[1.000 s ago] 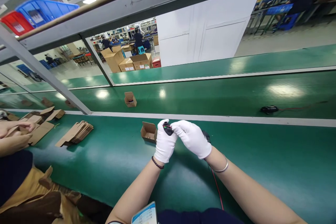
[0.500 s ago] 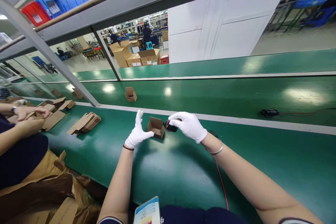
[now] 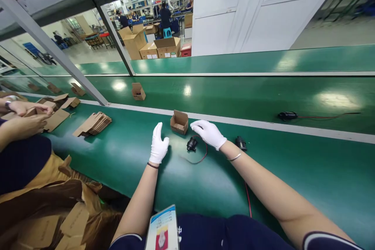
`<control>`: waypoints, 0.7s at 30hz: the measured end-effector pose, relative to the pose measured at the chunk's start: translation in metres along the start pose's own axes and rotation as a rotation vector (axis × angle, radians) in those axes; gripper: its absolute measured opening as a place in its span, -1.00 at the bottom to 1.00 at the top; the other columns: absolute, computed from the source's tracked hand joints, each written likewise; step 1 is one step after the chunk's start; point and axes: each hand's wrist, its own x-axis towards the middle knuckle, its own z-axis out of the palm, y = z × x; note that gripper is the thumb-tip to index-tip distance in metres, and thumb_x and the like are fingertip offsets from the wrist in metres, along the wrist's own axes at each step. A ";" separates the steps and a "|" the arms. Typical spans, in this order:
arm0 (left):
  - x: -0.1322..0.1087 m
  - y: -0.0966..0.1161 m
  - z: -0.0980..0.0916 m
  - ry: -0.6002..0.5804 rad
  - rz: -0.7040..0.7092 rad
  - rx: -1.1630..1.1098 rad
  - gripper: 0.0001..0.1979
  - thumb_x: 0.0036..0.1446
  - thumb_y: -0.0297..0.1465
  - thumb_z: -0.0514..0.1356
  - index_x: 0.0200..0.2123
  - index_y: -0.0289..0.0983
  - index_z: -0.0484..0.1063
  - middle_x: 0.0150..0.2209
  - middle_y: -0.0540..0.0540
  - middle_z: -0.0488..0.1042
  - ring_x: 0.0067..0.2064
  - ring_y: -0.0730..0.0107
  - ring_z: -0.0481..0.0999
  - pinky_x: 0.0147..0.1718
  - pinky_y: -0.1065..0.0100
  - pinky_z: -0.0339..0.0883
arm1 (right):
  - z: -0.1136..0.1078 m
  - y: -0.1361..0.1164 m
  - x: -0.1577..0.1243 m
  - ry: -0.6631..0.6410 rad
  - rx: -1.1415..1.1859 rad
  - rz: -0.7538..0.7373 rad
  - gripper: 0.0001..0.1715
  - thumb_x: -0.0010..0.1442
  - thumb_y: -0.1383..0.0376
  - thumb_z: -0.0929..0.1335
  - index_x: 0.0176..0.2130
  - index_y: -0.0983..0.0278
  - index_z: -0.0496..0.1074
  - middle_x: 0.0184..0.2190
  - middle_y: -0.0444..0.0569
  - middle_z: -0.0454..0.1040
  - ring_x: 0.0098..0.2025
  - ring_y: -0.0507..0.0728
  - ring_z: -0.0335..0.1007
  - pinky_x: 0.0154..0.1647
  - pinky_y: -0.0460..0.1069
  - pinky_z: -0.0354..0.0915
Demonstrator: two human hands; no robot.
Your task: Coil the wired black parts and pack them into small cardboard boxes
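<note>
The left hand [image 3: 158, 144], in a white glove, hovers over the green table [image 3: 123, 164] with its fingers straight and spread, its grip apart and holding nothing; it stands a little to the left of the small open cardboard box [image 3: 179, 122], not touching it. The right hand [image 3: 208, 133], also gloved in white, lies palm down just right of that box, its fingers loosely extended and its grip apart, clamped on nothing; its fingertips reach toward the box, though contact cannot be told. Just below and between the two hands the small black part [image 3: 191, 143] rests on the table, free of both hands, with a thin red wire [image 3: 202, 155] curling out from it across the green surface; a second black part [image 3: 241, 143] lies near the right wrist, beside a metal bangle. The box sits with its flaps up, close to the white strip that edges the conveyor belt [image 3: 263, 97]; on the belt stand another small box [image 3: 138, 91] further left and a black part with a long red lead [image 3: 287, 115] well to the right. A stack of flat cardboard blanks [image 3: 93, 123] lies to the left on the table; beyond it a co-worker's hands [image 3: 25, 113] hold folded cardboard. Large cartons [image 3: 159, 47] stand on the floor in the background.
</note>
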 end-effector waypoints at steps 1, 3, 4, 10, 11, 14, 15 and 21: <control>-0.004 0.003 0.000 0.051 -0.003 0.012 -0.45 0.04 -0.38 0.04 0.16 -0.14 0.15 0.19 -0.03 0.19 0.21 0.46 0.21 0.33 0.20 0.12 | -0.007 0.002 -0.004 -0.084 -0.090 0.008 -0.69 0.23 0.19 0.23 -0.22 0.26 0.49 -0.18 -0.06 0.46 -0.11 0.12 0.34 -0.07 0.00 0.21; -0.013 0.014 0.004 0.026 0.019 0.043 -0.62 0.07 -0.30 0.04 -0.03 -0.16 0.36 0.00 -0.04 0.38 0.01 0.52 0.37 0.16 0.30 0.29 | -0.014 0.003 -0.013 -0.213 -0.267 0.060 -0.61 0.22 0.08 0.21 -0.16 0.21 0.48 -0.15 -0.03 0.43 -0.12 0.18 0.33 -0.12 0.06 0.22; -0.017 0.021 0.009 -0.060 0.039 0.078 -0.66 0.08 -0.28 0.03 -0.09 -0.17 0.40 -0.06 -0.04 0.42 -0.06 0.54 0.39 0.10 0.33 0.32 | -0.014 0.003 -0.018 -0.244 -0.341 0.084 -0.55 0.20 0.02 0.21 -0.08 0.18 0.46 -0.11 -0.01 0.41 -0.11 0.22 0.32 -0.14 0.09 0.22; -0.028 0.051 0.041 -0.603 0.107 0.484 -0.47 -0.01 -0.48 -0.01 0.07 -0.09 0.28 -0.04 -0.10 0.40 0.00 0.34 0.37 0.07 0.23 0.32 | 0.001 0.006 -0.037 -0.401 -0.443 -0.049 -0.34 0.12 0.28 0.25 0.22 0.14 0.19 0.06 0.02 0.29 -0.03 0.25 0.25 -0.12 0.07 0.20; -0.028 0.051 0.043 -0.631 0.106 0.474 -0.47 -0.04 -0.48 0.02 0.06 -0.10 0.29 -0.04 -0.10 0.40 0.01 0.33 0.36 0.08 0.23 0.31 | 0.002 0.008 -0.038 -0.418 -0.419 -0.057 -0.38 0.11 0.31 0.25 0.17 0.16 0.24 0.00 0.02 0.33 -0.05 0.23 0.26 -0.12 0.06 0.19; -0.025 0.045 0.040 -0.650 0.001 0.197 -0.54 -0.03 -0.41 0.11 0.01 -0.13 0.33 0.01 -0.05 0.38 0.03 0.40 0.35 0.18 0.23 0.26 | 0.001 0.010 -0.041 -0.400 -0.202 -0.015 -0.55 0.10 0.30 0.28 0.01 0.25 0.36 -0.12 0.02 0.38 -0.12 0.17 0.26 -0.12 0.02 0.15; -0.025 0.044 0.037 -0.645 -0.046 0.045 -0.56 -0.01 -0.36 0.13 0.01 -0.13 0.32 0.04 -0.04 0.36 0.04 0.43 0.36 0.21 0.24 0.24 | -0.001 0.009 -0.042 -0.402 -0.066 0.002 -0.60 0.11 0.29 0.28 -0.03 0.29 0.36 -0.17 0.01 0.39 -0.18 0.12 0.26 -0.16 0.00 0.15; -0.033 0.066 0.038 -0.412 -0.070 -0.498 -0.38 -0.20 -0.16 0.33 -0.03 -0.19 0.30 0.08 -0.07 0.28 0.11 0.45 0.31 0.23 0.36 0.18 | -0.013 -0.018 -0.048 -0.475 0.679 0.072 -0.55 0.20 0.00 0.21 -0.28 0.37 0.17 -0.55 -0.16 0.11 -0.58 -0.08 -0.09 -0.58 -0.12 -0.07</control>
